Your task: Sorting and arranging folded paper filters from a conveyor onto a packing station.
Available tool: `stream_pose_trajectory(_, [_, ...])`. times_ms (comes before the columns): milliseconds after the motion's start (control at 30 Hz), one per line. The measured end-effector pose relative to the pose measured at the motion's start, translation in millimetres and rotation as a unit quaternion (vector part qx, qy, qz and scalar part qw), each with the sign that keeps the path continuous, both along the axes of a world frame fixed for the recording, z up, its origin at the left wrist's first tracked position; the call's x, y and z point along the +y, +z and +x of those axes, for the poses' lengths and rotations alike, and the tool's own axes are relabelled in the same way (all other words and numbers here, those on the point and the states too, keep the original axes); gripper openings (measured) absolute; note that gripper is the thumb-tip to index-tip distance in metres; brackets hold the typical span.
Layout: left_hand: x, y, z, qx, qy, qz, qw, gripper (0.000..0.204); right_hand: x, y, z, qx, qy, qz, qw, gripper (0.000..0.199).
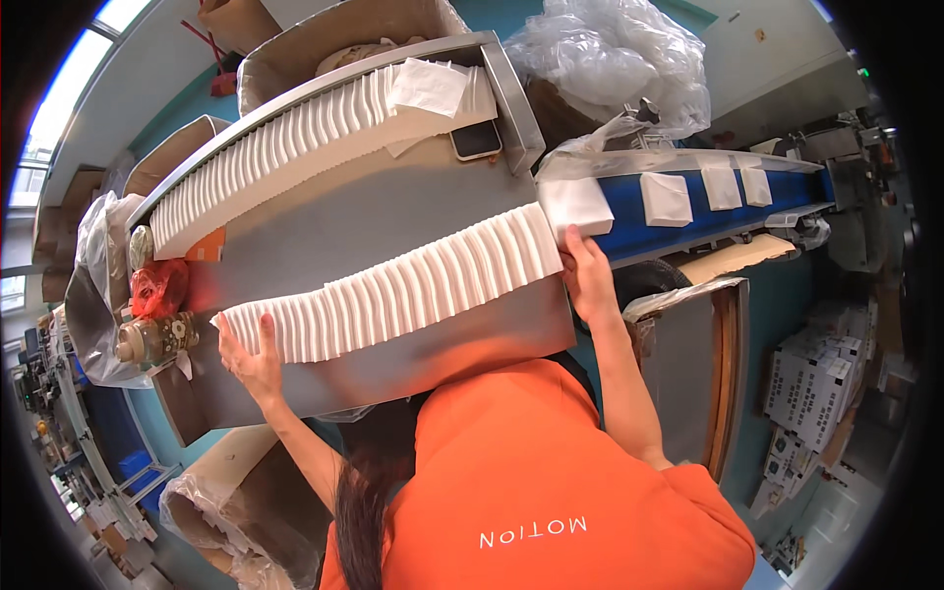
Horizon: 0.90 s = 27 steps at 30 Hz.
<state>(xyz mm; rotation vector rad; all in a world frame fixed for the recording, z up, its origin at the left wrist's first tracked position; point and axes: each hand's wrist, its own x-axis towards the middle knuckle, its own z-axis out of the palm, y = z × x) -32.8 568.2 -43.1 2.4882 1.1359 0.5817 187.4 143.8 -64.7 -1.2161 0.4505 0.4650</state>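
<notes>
A long row of white folded napkins (433, 275), standing on edge, runs slantwise across the grey metal table (324, 236). Around its left end is my left hand (253, 364), thumb on the near side and fingers against the end, the napkins between them. At the row's right end, a separate white napkin stack (576, 205) lies where the table meets a blue conveyor belt (624, 224). My right hand (590, 280) has its fingers at the near corner of that stack; its far side is hidden from me.
A second napkin row (295, 147) stands along the table's far wall, a loose napkin (429, 87) on top. Beside it lies a phone (477, 142). Several white stacks (667, 200) sit on the belt. A bottle (147, 339) and red plastic bag (159, 287) stand at the left edge.
</notes>
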Motion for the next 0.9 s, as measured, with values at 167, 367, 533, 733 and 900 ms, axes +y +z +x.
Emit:
stream_pose_trajectory(167, [-2,-1,-1,-0.001,0.013,0.004,1.000,0.088,35,11,-13,-0.108,0.166,-0.188,0.962,0.050])
stream_pose_trajectory(367, [-3,-3,0,0.002,0.014,0.016,1.000,0.087,-8,-7,-20,0.111,0.151,0.039,0.982,0.042])
stream_pose_trajectory(533, [0,-9,5,0.001,-0.010,0.018,1.000,0.085,-3,2,-4,0.042,-0.052,-0.012,0.998,0.029])
stream_pose_trajectory(733, [-5,3,2,0.020,-0.004,0.027,0.999,0.086,41,4,-23,-0.164,0.142,-0.167,0.962,0.049])
stream_pose_trajectory(900, [-1,-10,3,0.010,-0.016,0.029,0.999,0.084,5,-8,-26,0.103,0.117,0.078,0.985,0.033])
